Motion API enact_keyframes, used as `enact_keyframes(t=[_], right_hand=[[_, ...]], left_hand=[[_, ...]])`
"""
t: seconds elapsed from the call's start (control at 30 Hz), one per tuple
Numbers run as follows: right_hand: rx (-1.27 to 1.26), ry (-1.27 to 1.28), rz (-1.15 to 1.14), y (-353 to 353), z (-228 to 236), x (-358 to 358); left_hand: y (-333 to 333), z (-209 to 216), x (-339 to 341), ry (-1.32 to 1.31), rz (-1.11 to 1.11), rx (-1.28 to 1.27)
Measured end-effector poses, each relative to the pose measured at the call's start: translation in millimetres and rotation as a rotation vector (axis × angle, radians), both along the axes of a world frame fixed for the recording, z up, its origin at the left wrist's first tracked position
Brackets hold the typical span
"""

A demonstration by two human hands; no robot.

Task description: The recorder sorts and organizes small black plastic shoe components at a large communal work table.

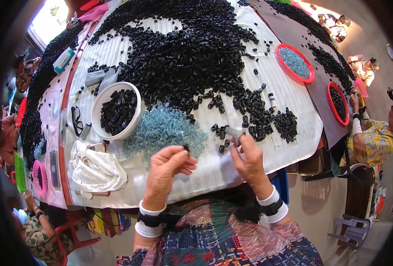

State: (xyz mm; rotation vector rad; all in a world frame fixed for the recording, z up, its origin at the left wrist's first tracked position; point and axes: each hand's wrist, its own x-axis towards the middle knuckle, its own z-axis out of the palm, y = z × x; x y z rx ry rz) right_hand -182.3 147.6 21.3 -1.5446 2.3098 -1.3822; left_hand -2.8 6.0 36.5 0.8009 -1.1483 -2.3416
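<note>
My left hand (167, 168) is closed, thumb and fingers pinching a small black plastic cap (186, 148). My right hand (250, 158) is closed around a short grey rod-like tool (234, 131), whose exact kind I cannot make out. The hands are apart, above the near edge of the white-covered table (205, 184). A pile of clear bluish small plastic pieces (165, 128) lies just beyond my left hand. Loose black caps (254, 106) are scattered beyond my right hand, beside a little heap of smaller black parts (286, 125). A huge mound of black caps (183, 57) covers the far side.
At the left stand a white bowl (135, 122) of black pieces, folded glasses (76, 120) and a bundled white cloth (96, 170). A red basin (312, 79) of bluish pieces sits at the right. People work at neighbouring tables, one in a yellow patterned top (369, 146).
</note>
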Motion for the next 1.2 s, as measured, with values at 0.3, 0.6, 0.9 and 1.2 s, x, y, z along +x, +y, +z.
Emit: enact_keyframes(t=[0.3,0.6,0.9,1.2], right_hand=[[0.109,0.254,-0.034,-27.2,-21.4,-15.9],[0.116,0.309,0.012,-50.2,-15.6,-19.8],[0.134,0.288,0.004,-72.1,-25.5,-26.4],[0.125,0.246,0.018,-37.3,-5.8,-35.4]], left_hand=[[-89.5,17.5,32.2,0.155,0.398,0.047],[-139.1,14.6,44.7,0.158,0.575,0.053],[-74.8,7.7,31.2,0.113,0.357,0.019],[-19.0,-14.1,8.5,0.052,0.019,0.14]])
